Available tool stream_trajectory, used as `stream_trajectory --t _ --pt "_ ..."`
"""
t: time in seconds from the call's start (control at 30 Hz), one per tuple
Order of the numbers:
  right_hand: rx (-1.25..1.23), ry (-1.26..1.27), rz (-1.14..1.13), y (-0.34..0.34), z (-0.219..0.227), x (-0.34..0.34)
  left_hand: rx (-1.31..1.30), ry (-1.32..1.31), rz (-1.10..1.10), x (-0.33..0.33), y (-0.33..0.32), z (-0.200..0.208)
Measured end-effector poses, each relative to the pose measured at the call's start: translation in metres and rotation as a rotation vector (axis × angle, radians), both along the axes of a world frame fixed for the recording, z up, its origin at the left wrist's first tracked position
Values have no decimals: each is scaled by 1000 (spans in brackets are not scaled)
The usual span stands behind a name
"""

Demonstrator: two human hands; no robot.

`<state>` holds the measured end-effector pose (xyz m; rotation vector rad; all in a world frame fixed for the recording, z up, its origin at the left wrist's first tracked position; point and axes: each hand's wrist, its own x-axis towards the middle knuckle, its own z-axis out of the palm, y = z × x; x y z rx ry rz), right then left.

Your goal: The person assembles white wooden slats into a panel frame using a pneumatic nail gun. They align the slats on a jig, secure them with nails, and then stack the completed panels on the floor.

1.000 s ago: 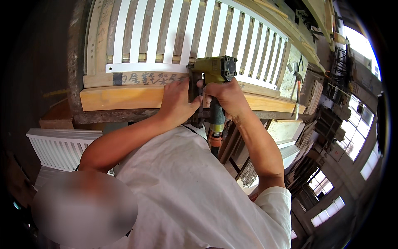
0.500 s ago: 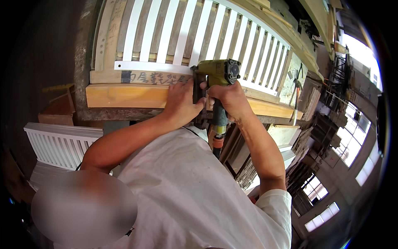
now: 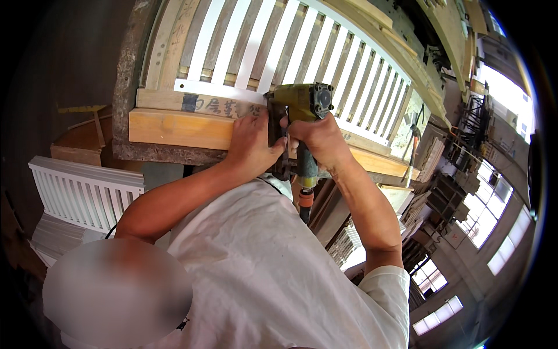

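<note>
My right hand point(image 3: 323, 139) is wrapped round the grip of a yellow-green air nail gun point(image 3: 296, 100). The gun's nose meets the near edge of a white slatted panel point(image 3: 218, 88). My left hand point(image 3: 249, 144) rests over the wooden rail beside the gun, fingers stretched forward and thumb apart, touching the gun's dark magazine point(image 3: 278, 157). Part of the left fingertips is hidden near the nose. The panel lies in a wooden jig point(image 3: 158, 98) with handwriting along its front rail. An orange-tinted wooden bar point(image 3: 174, 127) runs along the near edge.
An air hose fitting point(image 3: 306, 199) hangs below the grip, close to my shirt. A hammer point(image 3: 415, 136) lies at the bench's right end. White slatted panels point(image 3: 87, 189) are stacked at lower left, near a brown carton point(image 3: 81, 145). Wooden strips point(image 3: 401, 43) lie beyond the jig.
The gun and both hands have moved a little left along the panel's near edge. The view has shifted slightly, so the bench appears turned.
</note>
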<state>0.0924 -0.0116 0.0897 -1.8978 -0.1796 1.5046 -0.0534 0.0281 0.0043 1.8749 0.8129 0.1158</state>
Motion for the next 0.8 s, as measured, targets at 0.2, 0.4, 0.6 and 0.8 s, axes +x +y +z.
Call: stream_trajectory --t 0.2,0.4,0.6,0.8 --pt "-6 19 17 2 0 0 4 -28 23 -2 -1 -1" --pt "7 44 31 12 0 -4 26 -45 66 -7 3 -1" --pt "38 50 93 28 -6 -12 83 -28 119 -20 14 1" --pt "7 30 150 33 -5 -15 68 -44 147 -22 17 5"
